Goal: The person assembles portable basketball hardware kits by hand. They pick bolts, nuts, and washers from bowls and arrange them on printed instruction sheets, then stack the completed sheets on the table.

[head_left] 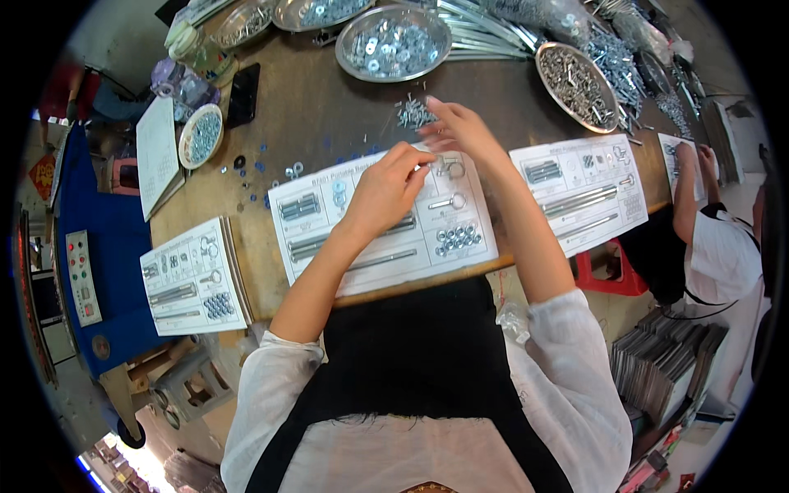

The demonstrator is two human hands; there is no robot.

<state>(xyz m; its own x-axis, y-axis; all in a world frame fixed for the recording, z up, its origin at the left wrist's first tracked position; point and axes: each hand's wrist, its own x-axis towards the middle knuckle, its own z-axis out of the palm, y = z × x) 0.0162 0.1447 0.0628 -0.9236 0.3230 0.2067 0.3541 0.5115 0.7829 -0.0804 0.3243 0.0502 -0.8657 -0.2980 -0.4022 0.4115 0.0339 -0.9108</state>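
Note:
In front of me lies a printed parts sheet (329, 274) with drawings of hardware, and real-looking metal parts show over it. My left hand (383, 194) is above its upper middle, fingers curled and thumb drawn in; whatever they pinch, if anything, is hidden. Beyond the sheet's far edge is a small pile of screws (411, 113). My right hand (460, 131) hovers just right of that pile, somewhat blurred, its fingers stretched and apart with nothing visible in them. Rows of nuts (459, 239) appear at the sheet's lower right.
Steel bowls of washers (393, 48) and small fasteners (575, 86) stand at the back. A white bowl of screws (200, 137) and a black phone (243, 94) are at left. More sheets (197, 283) (579, 197) flank mine. Another person (715, 246) works at far right.

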